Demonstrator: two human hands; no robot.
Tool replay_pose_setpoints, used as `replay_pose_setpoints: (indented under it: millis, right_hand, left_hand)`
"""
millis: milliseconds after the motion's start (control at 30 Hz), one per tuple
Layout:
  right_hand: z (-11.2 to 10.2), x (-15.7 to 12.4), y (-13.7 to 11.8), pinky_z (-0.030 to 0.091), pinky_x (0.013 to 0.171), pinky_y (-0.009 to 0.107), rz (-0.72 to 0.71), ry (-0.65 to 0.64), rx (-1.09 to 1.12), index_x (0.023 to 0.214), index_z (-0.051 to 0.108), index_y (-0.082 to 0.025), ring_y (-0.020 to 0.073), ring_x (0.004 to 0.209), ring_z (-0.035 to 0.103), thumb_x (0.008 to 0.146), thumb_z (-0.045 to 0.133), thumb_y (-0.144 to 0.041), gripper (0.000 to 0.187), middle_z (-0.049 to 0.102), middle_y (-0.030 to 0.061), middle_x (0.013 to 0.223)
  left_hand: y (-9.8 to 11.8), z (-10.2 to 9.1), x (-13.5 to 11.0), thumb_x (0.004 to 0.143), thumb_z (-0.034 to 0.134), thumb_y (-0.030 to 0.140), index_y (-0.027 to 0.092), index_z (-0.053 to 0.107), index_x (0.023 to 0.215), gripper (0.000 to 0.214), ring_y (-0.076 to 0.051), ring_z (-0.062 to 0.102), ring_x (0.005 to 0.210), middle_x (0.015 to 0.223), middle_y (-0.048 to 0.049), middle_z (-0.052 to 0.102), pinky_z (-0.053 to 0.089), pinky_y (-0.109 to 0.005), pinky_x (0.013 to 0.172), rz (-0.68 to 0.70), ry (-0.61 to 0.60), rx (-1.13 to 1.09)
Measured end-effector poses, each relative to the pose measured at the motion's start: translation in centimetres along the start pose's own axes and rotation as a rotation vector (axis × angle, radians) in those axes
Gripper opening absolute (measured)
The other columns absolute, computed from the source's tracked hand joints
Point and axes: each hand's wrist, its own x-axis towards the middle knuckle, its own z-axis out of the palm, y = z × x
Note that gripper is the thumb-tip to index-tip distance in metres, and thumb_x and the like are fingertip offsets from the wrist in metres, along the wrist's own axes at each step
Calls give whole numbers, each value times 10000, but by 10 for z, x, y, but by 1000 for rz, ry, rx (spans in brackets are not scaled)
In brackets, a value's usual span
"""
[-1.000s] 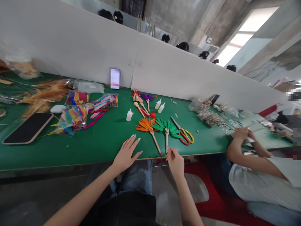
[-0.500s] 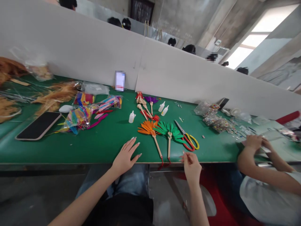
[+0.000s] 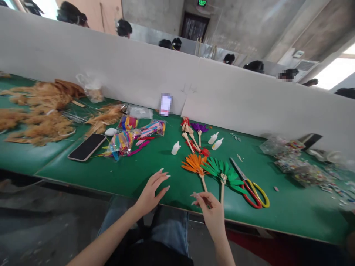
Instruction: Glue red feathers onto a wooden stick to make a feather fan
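My left hand (image 3: 152, 193) is over the green tabletop near its front edge, fingers stretched out and holding nothing. To its right is my right hand (image 3: 211, 210), its thumb and fingertips drawn together. Whether anything small is between them cannot be made out. This hand covers the lower handle of an orange feather fan (image 3: 194, 163). Just right of it lies a green feather fan (image 3: 222, 171) with a wooden handle, overlapping the orange one. Scissors (image 3: 248, 183) with red and yellow handles lie right of the green fan.
Farther back lie a purple feather fan (image 3: 199, 128), wooden sticks (image 3: 188, 142) and small white bottles (image 3: 175, 148). On the left are a phone (image 3: 87, 147), bagged coloured feathers (image 3: 122, 143) and brown fibre (image 3: 47, 122). Bags of beads (image 3: 307, 171) sit right. A white partition (image 3: 133, 70) borders the table.
The view has swung left, bringing more brown fibre into sight and dropping the neighbouring person's arms. My right hand has moved left, from beside the green fan's handle to the orange fan's handle.
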Motion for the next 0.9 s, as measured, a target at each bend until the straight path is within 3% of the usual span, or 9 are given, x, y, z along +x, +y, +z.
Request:
replay_pose_setpoints:
  millis: [267,367,500,600,700,833,900]
  right_hand:
    - [56,8,-2,518,602,261,36,-183,120,756,638,-175,182,665,660,804,590,-481,313,700,63,724]
    - [70,13,1,526,609,265,44,-183,154,747,633,-173,183,672,659,794,593,-501,333,696,66,714]
    - [79,17,4,524,617,275,47,-200,177,746,622,-170,180,665,652,805,577,-505,343,694,70,720]
    - [77,22,2,517,604,267,42,-228,181,757,623,-161,168,637,646,822,553,-504,356,686,64,705]
    - [69,35,-5,503,569,250,25,-194,180,773,624,-162,154,597,636,832,536,-503,358,674,48,664]
    - [52,76,-18,491,532,251,-54,-13,100,773,603,-171,144,493,594,820,537,-520,358,607,0,525]
    - [44,105,-23,499,548,259,-83,71,-21,770,579,-171,157,523,618,823,526,-518,354,635,17,570]
  left_hand:
    - [-81,-64,35,903,456,347,188,535,1171,321,-255,436,1269,1196,-89,609,367,-453,1051,-174,308,372]
    - [-101,-80,61,905,426,361,162,532,1182,357,-272,422,1281,1233,-120,588,328,-469,1068,-205,336,479]
    - [-113,-92,97,898,424,351,144,505,1218,390,-304,372,1311,1261,-128,568,300,-501,1070,-229,262,557]
    - [-112,-87,117,888,440,321,133,506,1219,387,-307,365,1312,1274,-138,553,311,-480,1068,-175,212,536]
    - [-104,-67,125,887,448,316,144,491,1239,395,-286,407,1284,1271,-130,552,331,-457,1063,-89,160,455]
    - [-88,-31,115,904,418,306,170,486,1247,375,-271,403,1289,1221,-106,584,364,-447,1038,-37,96,329]
    - [-83,-17,106,913,401,295,181,508,1214,339,-259,432,1265,1197,-98,599,389,-434,1016,-42,110,271]
